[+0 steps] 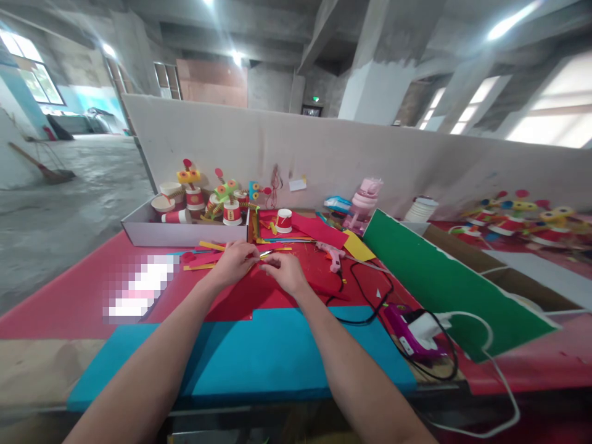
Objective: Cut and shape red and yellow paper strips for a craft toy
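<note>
My left hand (235, 262) and my right hand (285, 271) meet over the red table cover (231, 302), fingertips pinched close together. Between them shows a small shiny sliver (265, 253), too small to name; which hand bears it I cannot tell. Yellow paper strips (211, 245) and red scraps lie just left of and behind my left hand. Beyond my hands stands a red and white paper cup (283, 221). To the right of my right hand rests a pink hot glue gun (331, 254), its black cord trailing over the table.
A white box (185, 234) at the back left holds paper cups and cup figures. On the right are a purple power strip (411, 333), a green panel (444, 280) and a pink bottle-like object (365, 200). Blue sheeting (259, 357) covers the front edge; a partition (231, 139) stands behind.
</note>
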`<state>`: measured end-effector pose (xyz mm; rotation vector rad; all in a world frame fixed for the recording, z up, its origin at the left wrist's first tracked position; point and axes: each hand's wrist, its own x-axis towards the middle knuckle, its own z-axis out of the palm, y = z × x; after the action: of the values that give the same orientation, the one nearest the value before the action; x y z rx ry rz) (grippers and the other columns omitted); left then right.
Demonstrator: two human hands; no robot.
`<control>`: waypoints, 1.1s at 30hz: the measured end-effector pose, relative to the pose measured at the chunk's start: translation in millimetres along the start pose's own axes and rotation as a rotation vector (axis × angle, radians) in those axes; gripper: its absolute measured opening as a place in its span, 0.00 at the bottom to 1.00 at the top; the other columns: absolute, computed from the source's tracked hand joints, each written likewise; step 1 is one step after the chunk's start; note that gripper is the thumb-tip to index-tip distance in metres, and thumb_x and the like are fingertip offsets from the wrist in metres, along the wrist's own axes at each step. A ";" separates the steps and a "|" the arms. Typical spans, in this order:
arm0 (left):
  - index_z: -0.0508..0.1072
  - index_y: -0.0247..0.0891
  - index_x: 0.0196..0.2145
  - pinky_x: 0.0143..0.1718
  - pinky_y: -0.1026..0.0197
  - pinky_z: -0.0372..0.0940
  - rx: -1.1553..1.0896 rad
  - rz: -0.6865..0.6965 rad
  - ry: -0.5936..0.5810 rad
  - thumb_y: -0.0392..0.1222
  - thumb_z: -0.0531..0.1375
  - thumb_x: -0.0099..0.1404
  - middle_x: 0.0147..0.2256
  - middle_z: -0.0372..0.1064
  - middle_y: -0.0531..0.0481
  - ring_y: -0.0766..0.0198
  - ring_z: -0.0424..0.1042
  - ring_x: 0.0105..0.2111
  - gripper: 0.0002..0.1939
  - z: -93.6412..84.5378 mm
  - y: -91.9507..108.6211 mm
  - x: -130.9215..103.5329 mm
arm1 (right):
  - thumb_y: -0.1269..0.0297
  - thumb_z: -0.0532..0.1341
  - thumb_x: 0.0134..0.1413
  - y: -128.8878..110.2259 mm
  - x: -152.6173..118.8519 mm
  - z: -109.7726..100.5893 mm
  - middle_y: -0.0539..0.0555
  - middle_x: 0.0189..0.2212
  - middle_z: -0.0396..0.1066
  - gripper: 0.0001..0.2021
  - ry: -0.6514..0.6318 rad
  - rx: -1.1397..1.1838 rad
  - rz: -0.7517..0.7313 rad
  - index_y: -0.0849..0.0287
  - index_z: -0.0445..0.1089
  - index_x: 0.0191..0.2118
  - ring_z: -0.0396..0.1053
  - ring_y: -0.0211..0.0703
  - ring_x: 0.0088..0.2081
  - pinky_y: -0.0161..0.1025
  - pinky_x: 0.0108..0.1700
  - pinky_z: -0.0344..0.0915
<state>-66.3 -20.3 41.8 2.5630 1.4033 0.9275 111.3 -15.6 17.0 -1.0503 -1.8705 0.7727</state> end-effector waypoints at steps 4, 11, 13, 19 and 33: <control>0.71 0.39 0.30 0.43 0.53 0.58 -0.016 0.002 0.003 0.37 0.54 0.61 0.33 0.73 0.47 0.57 0.68 0.39 0.06 -1.4 2.8 0.4 | 0.66 0.63 0.47 1.2 -0.2 1.3 0.49 0.21 0.72 0.03 0.009 0.075 0.011 0.59 0.73 0.28 0.68 0.38 0.25 0.35 0.32 0.63; 0.71 0.37 0.36 0.39 0.59 0.63 -0.447 -0.134 0.138 0.48 0.59 0.60 0.33 0.72 0.49 0.61 0.70 0.36 0.12 -8.5 2.4 1.1 | 0.59 0.65 0.44 -7.0 -1.8 -5.8 0.48 0.20 0.70 0.09 0.031 0.337 0.108 0.60 0.71 0.26 0.66 0.37 0.24 0.34 0.31 0.62; 0.72 0.36 0.37 0.38 0.60 0.64 -0.594 -0.231 0.122 0.51 0.62 0.57 0.32 0.72 0.49 0.61 0.71 0.35 0.16 -8.4 -1.0 0.5 | 0.58 0.66 0.42 -10.8 -2.2 -8.7 0.48 0.20 0.70 0.11 0.013 0.427 0.154 0.60 0.71 0.27 0.66 0.35 0.24 0.34 0.32 0.62; 0.75 0.33 0.28 0.32 0.62 0.62 -0.831 -0.383 -0.024 0.53 0.66 0.51 0.26 0.72 0.51 0.64 0.69 0.28 0.17 -6.2 2.7 -1.4 | 0.57 0.69 0.38 -14.6 -3.0 -9.4 0.47 0.20 0.70 0.12 -0.026 0.579 0.208 0.61 0.72 0.27 0.65 0.34 0.24 0.34 0.34 0.61; 0.74 0.37 0.42 0.28 0.67 0.60 -0.975 -0.303 0.015 0.46 0.68 0.52 0.25 0.68 0.55 0.69 0.67 0.26 0.21 -6.0 0.3 -2.1 | 0.57 0.69 0.39 -11.5 -4.0 -10.0 0.47 0.19 0.69 0.12 -0.097 0.608 0.189 0.61 0.72 0.25 0.64 0.33 0.23 0.34 0.33 0.60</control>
<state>-70.1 -23.5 45.8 1.5798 0.9319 1.1739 117.1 -23.3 29.5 -0.8060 -1.4693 1.4140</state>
